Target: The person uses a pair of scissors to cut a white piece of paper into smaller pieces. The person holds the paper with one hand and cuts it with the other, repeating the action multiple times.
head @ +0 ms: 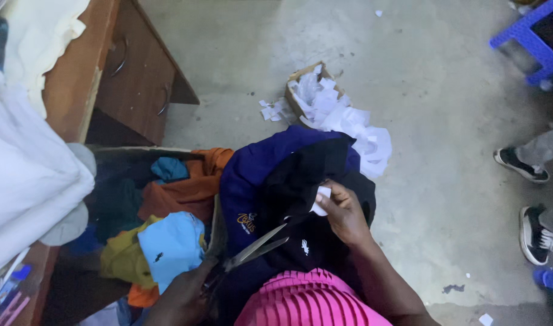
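I am trimming a label: my right hand (344, 212) pinches a small white tag (320, 200) between thumb and fingertips, closed on it, just above the dark garment (300, 181) draped over my lap. My left hand (183, 296) is wrapped round the handles of the scissors (255, 247), whose blades stand slightly apart, their tips near my right fingers but short of the tag. Next, I judge, the blades must reach the tag's base without nicking cloth. I count one pair of scissors, one tag in hand, one cardboard box (303, 90) of white scraps beyond my fingers, two shoes (521, 166) to the right.
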